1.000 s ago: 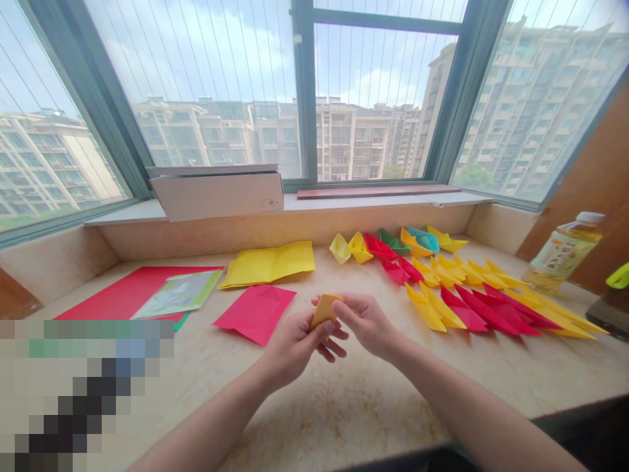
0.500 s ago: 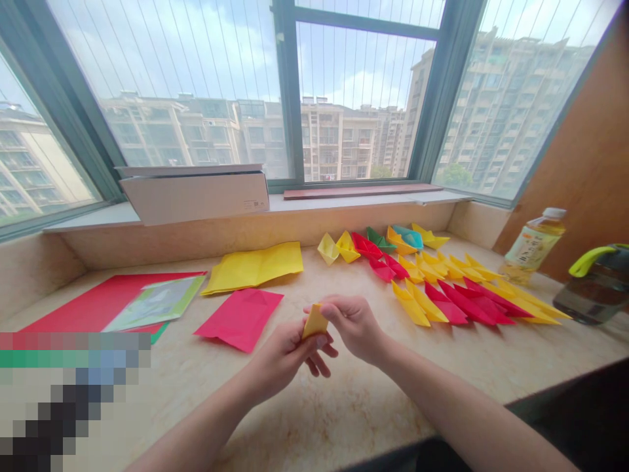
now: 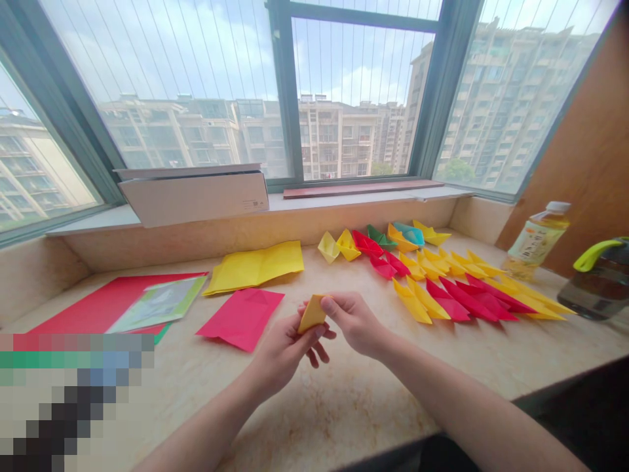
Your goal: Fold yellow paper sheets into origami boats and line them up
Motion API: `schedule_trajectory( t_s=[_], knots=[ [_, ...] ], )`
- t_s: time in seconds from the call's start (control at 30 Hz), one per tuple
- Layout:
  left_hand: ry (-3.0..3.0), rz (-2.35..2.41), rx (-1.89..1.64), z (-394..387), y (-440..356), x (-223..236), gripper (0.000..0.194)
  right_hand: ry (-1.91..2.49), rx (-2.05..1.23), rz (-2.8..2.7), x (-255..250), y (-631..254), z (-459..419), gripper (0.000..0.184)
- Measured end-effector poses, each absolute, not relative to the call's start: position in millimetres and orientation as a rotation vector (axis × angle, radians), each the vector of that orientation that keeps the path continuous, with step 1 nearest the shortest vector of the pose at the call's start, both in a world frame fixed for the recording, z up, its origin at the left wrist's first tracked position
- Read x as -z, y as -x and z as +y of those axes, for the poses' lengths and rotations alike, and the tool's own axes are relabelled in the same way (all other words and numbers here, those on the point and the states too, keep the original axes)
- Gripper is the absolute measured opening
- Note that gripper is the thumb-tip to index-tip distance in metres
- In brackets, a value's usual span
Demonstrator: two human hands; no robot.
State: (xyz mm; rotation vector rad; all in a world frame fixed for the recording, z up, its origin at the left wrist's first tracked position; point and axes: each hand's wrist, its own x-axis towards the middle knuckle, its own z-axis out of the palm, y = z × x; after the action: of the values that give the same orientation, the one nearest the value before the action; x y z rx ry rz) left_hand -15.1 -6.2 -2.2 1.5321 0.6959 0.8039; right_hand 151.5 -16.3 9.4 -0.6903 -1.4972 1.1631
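Note:
A small folded piece of yellow paper (image 3: 311,314) is held up above the counter between both hands. My left hand (image 3: 287,347) grips its lower left side, thumb in front. At the paper's upper right corner, my right hand (image 3: 351,321) pinches it between thumb and fingers. Behind the hands to the left lie a red paper sheet (image 3: 242,318) and a stack of yellow paper (image 3: 255,267). Several folded paper boats stand at the right, among them yellow boats (image 3: 420,301) and dark pink boats (image 3: 479,300).
At far left, red sheets (image 3: 93,301) lie under a clear packet (image 3: 160,303). A white box (image 3: 196,196) sits on the sill. On the right stand a drink bottle (image 3: 538,239) and a dark jug (image 3: 597,282) with a green handle. The counter's front edge runs at lower right.
The folded yellow paper has turned a little and shows more of its face. Both hands still hold it, the right thumb at its upper corner. The view has shifted slightly.

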Motion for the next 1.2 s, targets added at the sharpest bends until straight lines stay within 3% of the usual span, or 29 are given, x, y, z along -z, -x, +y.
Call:
schedule_trajectory(
  t_s=[0.77,0.97,1.1,1.2],
  knots=[
    [-1.651,0.713,-0.764,-1,20,1,0.043,0.708,-1.094,-1.48,-4,-151,-11,0.051],
    [-1.669,0.892,-0.841,-1,17,-3,0.039,0.935,-0.881,-1.492,-5,-155,-8,0.05],
    [-1.954,1.122,-0.957,2,21,2,0.053,1.041,-0.758,-1.561,-2,-155,-7,0.044],
    [-2.132,1.201,-0.966,3,24,3,0.046,1.072,-0.702,-1.655,1,-153,-8,0.04]
  ],
)
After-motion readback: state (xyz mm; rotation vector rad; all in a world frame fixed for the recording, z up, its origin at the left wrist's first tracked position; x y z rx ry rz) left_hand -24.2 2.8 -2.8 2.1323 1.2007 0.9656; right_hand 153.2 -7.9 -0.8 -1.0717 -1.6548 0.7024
